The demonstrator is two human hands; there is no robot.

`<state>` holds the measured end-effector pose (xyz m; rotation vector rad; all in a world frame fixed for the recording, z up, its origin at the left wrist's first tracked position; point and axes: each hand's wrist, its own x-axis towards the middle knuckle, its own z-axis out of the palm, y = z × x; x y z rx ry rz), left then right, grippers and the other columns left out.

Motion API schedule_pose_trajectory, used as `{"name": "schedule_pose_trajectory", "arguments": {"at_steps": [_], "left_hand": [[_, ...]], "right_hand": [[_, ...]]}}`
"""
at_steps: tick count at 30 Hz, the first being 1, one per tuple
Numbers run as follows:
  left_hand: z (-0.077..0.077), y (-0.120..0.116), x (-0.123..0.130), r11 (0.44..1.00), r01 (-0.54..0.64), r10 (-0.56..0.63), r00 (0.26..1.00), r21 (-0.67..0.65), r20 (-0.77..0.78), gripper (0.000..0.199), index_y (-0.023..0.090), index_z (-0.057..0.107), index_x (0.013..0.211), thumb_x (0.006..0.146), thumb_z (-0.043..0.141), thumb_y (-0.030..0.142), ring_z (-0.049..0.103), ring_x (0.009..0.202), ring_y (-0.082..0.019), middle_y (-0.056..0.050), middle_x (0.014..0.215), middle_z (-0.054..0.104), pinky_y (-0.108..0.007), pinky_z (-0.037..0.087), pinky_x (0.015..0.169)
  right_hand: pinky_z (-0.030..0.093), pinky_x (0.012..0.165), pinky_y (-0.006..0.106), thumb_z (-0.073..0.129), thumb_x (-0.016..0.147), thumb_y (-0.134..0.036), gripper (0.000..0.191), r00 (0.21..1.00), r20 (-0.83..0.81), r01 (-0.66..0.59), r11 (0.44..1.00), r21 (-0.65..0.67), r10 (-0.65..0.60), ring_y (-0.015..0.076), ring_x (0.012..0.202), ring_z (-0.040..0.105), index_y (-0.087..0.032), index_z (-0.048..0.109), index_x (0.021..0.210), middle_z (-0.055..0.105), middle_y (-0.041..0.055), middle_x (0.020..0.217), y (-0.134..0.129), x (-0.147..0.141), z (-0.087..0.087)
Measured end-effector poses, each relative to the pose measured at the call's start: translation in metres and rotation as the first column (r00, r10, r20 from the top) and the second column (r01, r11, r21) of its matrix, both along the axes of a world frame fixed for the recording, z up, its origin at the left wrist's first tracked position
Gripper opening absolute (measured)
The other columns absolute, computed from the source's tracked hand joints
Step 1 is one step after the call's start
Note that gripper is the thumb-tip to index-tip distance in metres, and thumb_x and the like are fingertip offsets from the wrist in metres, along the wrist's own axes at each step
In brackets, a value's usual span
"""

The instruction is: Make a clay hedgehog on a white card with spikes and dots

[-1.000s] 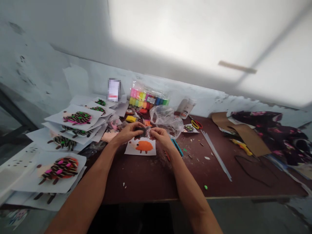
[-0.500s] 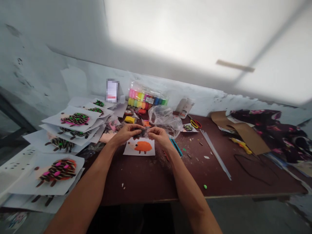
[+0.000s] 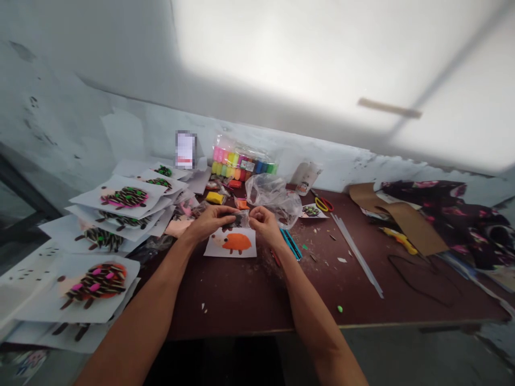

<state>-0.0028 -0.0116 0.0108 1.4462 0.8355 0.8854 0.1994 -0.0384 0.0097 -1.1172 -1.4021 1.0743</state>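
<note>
Both hands met above a small white card that lay flat on the dark brown table. The left hand and the right hand each pinched one end of a small dark wrapped lump, the fingertips closed on it from either side. What the lump was could not be made out: it was tiny, partly covered by the fingers, and seemed to sit in crinkled clear film. It hung just above the top edge of the card, which bore an orange hedgehog shape with dark legs.

Just behind the hands lay a crumpled clear plastic bag, and beyond it, against the wall, a pack of coloured clay sticks. A blurred patch hid whatever stood left of the pack. To the left, finished hedgehog cards were stacked in overlapping piles, the lowest ones cut off by the frame edge. Blue strips lay just beside the right wrist, scissors with yellow and red handles farther back. Brown cardboard and dark flowered cloth filled the right end, smeared by the lens.
</note>
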Motion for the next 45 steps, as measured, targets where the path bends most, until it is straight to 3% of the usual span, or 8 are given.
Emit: {"name": "schedule_pose_trajectory", "arguments": {"at_steps": [3,8,15,19,24,35,40,45], "left_hand": [[-0.001,0.001,0.000,1.000,-0.014,0.014,1.000,0.005,0.005,0.040,0.013,0.076,0.102,0.071,0.077,0.038,0.053,0.056,-0.009,-0.003,0.076,0.069,-0.022,0.044,0.053],[0.000,-0.001,-0.001,1.000,0.011,-0.011,1.000,-0.011,-0.023,0.037,0.013,0.075,0.094,0.071,0.078,0.041,0.053,0.054,-0.009,-0.003,0.072,0.067,-0.022,0.043,0.051],[-0.005,0.001,0.003,0.999,0.024,-0.025,0.999,-0.048,-0.034,0.033,0.012,0.072,0.094,0.075,0.076,0.038,0.056,0.054,-0.010,-0.003,0.072,0.068,-0.022,0.044,0.050],[-0.004,0.000,0.006,0.999,0.021,-0.019,0.998,-0.040,0.062,0.034,0.014,0.068,0.099,0.072,0.077,0.031,0.057,0.057,-0.009,-0.003,0.082,0.069,-0.022,0.045,0.051],[-0.002,-0.002,0.006,0.998,0.026,-0.020,0.996,-0.063,0.082,0.034,0.014,0.064,0.099,0.072,0.078,0.029,0.057,0.055,-0.009,-0.001,0.078,0.067,-0.022,0.044,0.051],[0.001,-0.002,0.006,0.998,-0.010,0.013,0.999,-0.058,0.036,0.034,0.014,0.064,0.091,0.072,0.080,0.037,0.051,0.049,-0.007,0.001,0.067,0.062,-0.020,0.037,0.046],[0.002,-0.003,0.005,0.999,-0.010,0.012,0.999,-0.037,0.047,0.034,0.014,0.063,0.092,0.072,0.080,0.037,0.051,0.050,-0.007,0.001,0.070,0.063,-0.020,0.037,0.046],[-0.001,-0.002,0.008,0.998,-0.032,0.034,0.999,-0.061,0.033,0.041,0.014,0.063,0.090,0.067,0.084,0.041,0.052,0.047,-0.008,0.002,0.063,0.062,-0.020,0.037,0.044]], "right_hand": [[0.032,0.052,0.021,0.061,0.061,-0.024,0.011,0.999,0.008,-0.045,0.999,0.012,0.045,0.0083,0.053,0.043,-0.019,0.063,0.071,0.054,-0.0062,0.059,0.001,0.000,-0.001],[0.039,0.054,0.022,0.066,0.066,-0.026,0.021,1.000,0.009,-0.002,0.999,-0.049,0.003,0.0098,0.055,0.049,-0.017,0.077,0.081,0.066,-0.0016,0.064,0.001,-0.002,-0.005],[0.051,0.063,0.025,0.079,0.064,-0.030,0.024,0.999,-0.012,-0.050,0.998,-0.033,0.050,0.0142,0.066,0.063,-0.019,0.080,0.086,0.077,0.0032,0.081,0.001,-0.002,-0.007],[0.052,0.064,0.026,0.079,0.067,-0.030,0.019,0.999,0.025,-0.029,1.000,0.000,0.029,0.0161,0.068,0.066,-0.018,0.080,0.082,0.077,0.0039,0.080,0.003,-0.004,-0.015],[0.054,0.073,0.029,0.076,0.074,-0.029,0.017,0.995,0.103,-0.001,0.995,0.101,-0.010,0.0187,0.077,0.069,-0.019,0.079,0.088,0.077,0.0057,0.088,0.000,-0.008,-0.020],[0.050,0.071,0.027,0.068,0.077,-0.017,0.010,0.964,0.259,-0.001,0.979,0.204,-0.053,0.0161,0.074,0.064,-0.021,0.077,0.080,0.073,0.0026,0.083,-0.005,-0.008,-0.008],[0.050,0.073,0.028,0.069,0.080,-0.020,0.012,0.948,0.306,0.017,0.973,0.230,-0.089,0.0167,0.076,0.064,-0.023,0.078,0.086,0.073,0.0035,0.088,-0.010,-0.011,-0.004],[0.046,0.070,0.027,0.067,0.081,-0.020,0.010,0.912,0.395,-0.010,0.958,0.286,-0.108,0.0160,0.071,0.060,-0.021,0.077,0.081,0.070,0.0040,0.081,-0.014,-0.013,0.001]]}}
